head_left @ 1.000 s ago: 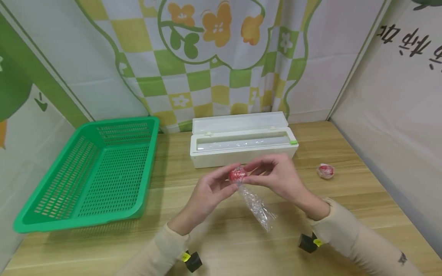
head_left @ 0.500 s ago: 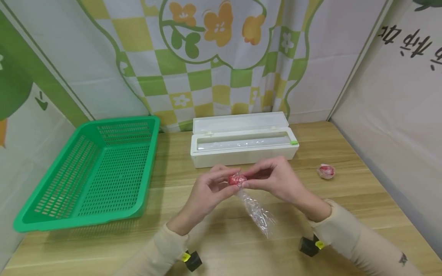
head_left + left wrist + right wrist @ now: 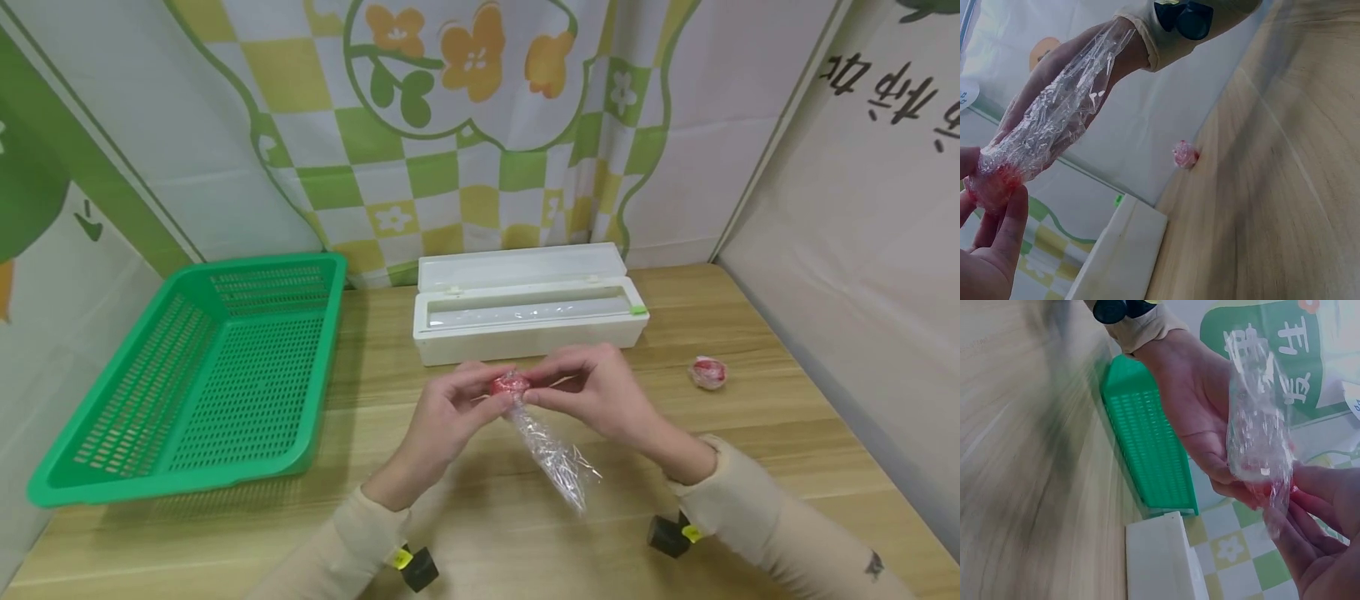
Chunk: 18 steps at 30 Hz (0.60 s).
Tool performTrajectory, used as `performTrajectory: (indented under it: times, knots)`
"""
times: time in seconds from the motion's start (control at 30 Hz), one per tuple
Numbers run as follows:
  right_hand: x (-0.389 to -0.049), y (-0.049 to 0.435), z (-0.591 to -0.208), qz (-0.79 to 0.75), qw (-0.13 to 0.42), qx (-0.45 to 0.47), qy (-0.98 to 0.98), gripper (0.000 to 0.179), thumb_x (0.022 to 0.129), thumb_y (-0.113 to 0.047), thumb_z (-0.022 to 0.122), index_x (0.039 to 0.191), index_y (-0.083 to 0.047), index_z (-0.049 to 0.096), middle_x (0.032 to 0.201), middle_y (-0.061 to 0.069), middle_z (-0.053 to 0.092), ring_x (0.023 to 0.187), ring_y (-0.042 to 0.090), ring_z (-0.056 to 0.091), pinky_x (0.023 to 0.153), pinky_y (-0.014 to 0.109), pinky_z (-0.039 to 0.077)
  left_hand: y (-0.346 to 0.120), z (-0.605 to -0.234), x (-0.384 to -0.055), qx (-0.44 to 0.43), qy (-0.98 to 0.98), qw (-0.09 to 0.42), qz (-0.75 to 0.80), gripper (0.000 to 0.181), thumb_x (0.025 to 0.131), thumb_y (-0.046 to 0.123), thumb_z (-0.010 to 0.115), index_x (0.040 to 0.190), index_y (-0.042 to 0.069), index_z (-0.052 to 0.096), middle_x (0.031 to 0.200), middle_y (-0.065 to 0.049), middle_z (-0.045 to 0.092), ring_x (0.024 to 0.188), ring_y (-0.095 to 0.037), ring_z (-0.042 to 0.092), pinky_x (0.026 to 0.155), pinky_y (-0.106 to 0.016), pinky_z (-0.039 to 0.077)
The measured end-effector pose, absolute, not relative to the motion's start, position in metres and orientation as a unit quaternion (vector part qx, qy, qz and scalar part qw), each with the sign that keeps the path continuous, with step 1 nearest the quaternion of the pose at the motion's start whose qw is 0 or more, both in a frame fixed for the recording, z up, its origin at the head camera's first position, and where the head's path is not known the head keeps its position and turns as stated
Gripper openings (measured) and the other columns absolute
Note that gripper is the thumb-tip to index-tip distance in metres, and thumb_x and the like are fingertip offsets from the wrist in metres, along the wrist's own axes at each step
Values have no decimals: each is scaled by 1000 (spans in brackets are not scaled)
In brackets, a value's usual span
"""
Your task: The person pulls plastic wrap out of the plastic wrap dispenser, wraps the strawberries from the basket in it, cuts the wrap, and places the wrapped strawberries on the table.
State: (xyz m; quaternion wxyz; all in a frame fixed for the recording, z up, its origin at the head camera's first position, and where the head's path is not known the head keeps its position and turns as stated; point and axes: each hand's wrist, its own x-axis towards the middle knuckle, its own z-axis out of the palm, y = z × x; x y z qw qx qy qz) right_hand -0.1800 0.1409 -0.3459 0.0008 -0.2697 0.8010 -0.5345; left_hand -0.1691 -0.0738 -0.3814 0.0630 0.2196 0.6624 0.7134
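Note:
A small red ball-like thing [image 3: 511, 384] in clear cling film is held above the table between both hands. My left hand [image 3: 442, 421] grips it from the left with thumb and fingers. From the other side, my right hand [image 3: 600, 390] pinches the film close to the red thing. A crinkled tail of cling film [image 3: 553, 457] hangs from it toward me. In the left wrist view the film [image 3: 1054, 125] is gathered tightly over the red thing [image 3: 994, 186]. The right wrist view shows the twisted film [image 3: 1260, 434] in front of my left hand [image 3: 1194, 403].
A second wrapped red ball [image 3: 707, 372] lies on the wooden table [image 3: 750, 467] to the right. Behind my hands stands a white cling film box [image 3: 532, 339], lid up, roll inside. At left is a green plastic basket [image 3: 307, 417]. Printed curtains [image 3: 480, 183] enclose the table's back and sides.
The red thing has shifted slightly left and been turned a little in the fingers. The film tail has swung slightly and its loose end spreads wider. Basket, box and second ball stay put.

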Motion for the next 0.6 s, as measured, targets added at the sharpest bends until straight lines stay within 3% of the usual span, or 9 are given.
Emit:
performTrajectory:
  times: [0.27,0.6]
  knots:
    - [-178,136,-348,-534,-9,-257,806,27,73,-10,87,97,-5,75,92,9,74,83,14,72,73,25,62,-72,-381,-170,207,658,58,722,36,91,6,68,126,-1,64,117,-19,61,105,-12,64,91,-29,58]
    - [-180,137,-347,-511,-12,-267,817,23,73,-8,86,93,-6,76,87,8,74,77,11,72,68,24,62,-75,-382,-170,216,635,96,735,40,92,8,67,130,-4,60,128,-23,62,105,-12,68,92,-30,58]
